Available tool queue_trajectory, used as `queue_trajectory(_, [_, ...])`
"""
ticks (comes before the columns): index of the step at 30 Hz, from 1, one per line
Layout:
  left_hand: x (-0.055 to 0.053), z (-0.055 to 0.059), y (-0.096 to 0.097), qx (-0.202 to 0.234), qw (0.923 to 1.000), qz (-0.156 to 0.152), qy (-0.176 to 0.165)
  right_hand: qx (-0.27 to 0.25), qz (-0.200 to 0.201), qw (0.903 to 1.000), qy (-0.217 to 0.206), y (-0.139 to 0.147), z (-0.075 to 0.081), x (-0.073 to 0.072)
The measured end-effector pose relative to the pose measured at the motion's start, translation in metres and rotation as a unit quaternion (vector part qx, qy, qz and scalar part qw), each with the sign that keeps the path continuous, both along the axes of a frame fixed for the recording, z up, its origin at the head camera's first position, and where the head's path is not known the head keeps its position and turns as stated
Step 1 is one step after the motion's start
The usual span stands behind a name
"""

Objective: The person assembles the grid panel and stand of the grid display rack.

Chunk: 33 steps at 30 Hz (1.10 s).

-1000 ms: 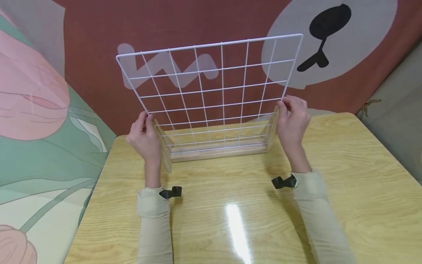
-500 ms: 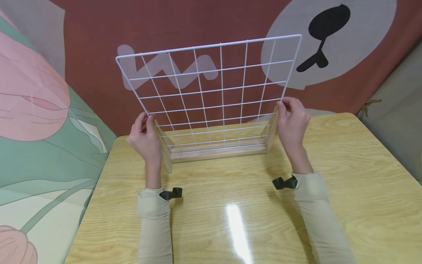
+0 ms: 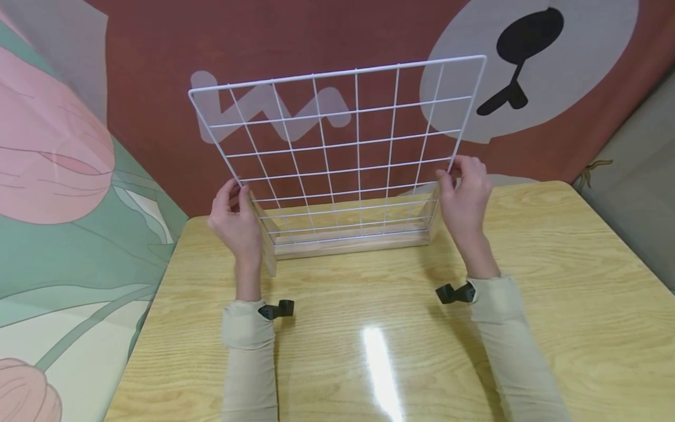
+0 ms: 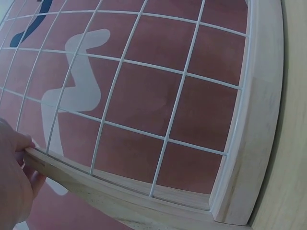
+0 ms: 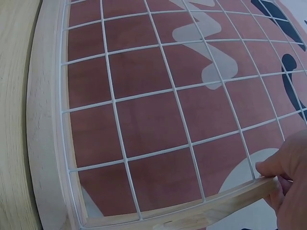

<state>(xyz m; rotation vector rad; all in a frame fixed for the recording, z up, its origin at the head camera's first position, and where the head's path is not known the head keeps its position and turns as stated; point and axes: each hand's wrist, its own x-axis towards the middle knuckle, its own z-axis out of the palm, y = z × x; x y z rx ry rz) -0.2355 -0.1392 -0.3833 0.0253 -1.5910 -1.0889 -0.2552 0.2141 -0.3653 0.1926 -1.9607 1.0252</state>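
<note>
A white wire grid panel (image 3: 356, 71) stands upright in a pale wooden stand (image 3: 353, 247), its lower bar along the stand's base. My left hand (image 3: 235, 223) pinches the panel's left edge wire between thumb and fingers, at the tip of the stand's left side piece (image 4: 96, 189). On the opposite edge, my right hand (image 3: 468, 196) has its thumb in front and fingers behind, pinching the wire at the tip of the right side piece (image 5: 230, 200). The wrist views show each hand's fingers against the wood too. Part of the fingers is hidden behind the side pieces.
The stand rests on a wood-grain table (image 3: 337, 334) near its back edge. Behind it hangs a reddish-brown printed cloth (image 3: 316, 29), with a floral cloth (image 3: 58, 234) at the left. Black camera mounts (image 3: 456, 293) sit on both wrists.
My right thumb has slid slightly left and down along the edge. The panel and stand keep their place; the left hand barely moves.
</note>
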Motion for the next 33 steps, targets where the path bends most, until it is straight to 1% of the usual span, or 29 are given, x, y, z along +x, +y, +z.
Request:
queue_trajectory(2, [-0.001, -0.001, 0.001, -0.004, 1.0, 0.005, -0.001, 0.004, 0.0, 1.0, 0.002, 0.0, -0.001, -0.001])
queue_trajectory(4, [-0.002, -0.002, 0.001, -0.01, 0.9998, 0.014, -0.01, 0.01, -0.002, 0.9999, -0.002, 0.0, -0.002, -0.001])
queue_trajectory(6, [-0.002, -0.002, 0.001, -0.018, 0.999, 0.026, -0.032, 0.016, -0.002, 0.9998, -0.014, 0.0, -0.003, -0.002])
queue_trajectory(7, [-0.002, -0.002, 0.002, -0.021, 0.9981, 0.031, -0.05, 0.015, -0.004, 0.9996, -0.026, 0.0, -0.003, -0.002])
queue_trajectory(10, [-0.001, -0.002, 0.002, -0.03, 0.9927, 0.038, -0.11, 0.009, -0.014, 0.9971, -0.074, 0.001, -0.004, -0.001])
queue_trajectory(13, [0.0, -0.001, 0.003, -0.031, 0.9847, 0.033, -0.168, 0.006, -0.029, 0.9904, -0.135, 0.003, -0.004, -0.001])
queue_trajectory(16, [0.002, 0.0, 0.004, -0.031, 0.9759, 0.03, -0.214, 0.037, -0.038, 0.9798, -0.193, 0.007, -0.003, 0.0])
queue_trajectory(18, [0.002, 0.001, 0.003, -0.033, 0.9713, 0.028, -0.234, 0.06, -0.033, 0.974, -0.216, 0.009, -0.003, 0.0])
queue_trajectory(21, [0.001, 0.0, 0.002, -0.034, 0.9685, 0.021, -0.246, 0.08, -0.024, 0.9694, -0.231, 0.012, -0.003, -0.001])
queue_trajectory(28, [0.0, 0.0, 0.001, -0.023, 0.9665, 0.009, -0.256, 0.086, -0.018, 0.9694, -0.229, 0.013, -0.001, -0.002])
queue_trajectory(33, [0.0, 0.001, 0.002, -0.028, 0.9651, 0.007, -0.26, 0.089, -0.022, 0.969, -0.229, 0.013, -0.001, -0.002])
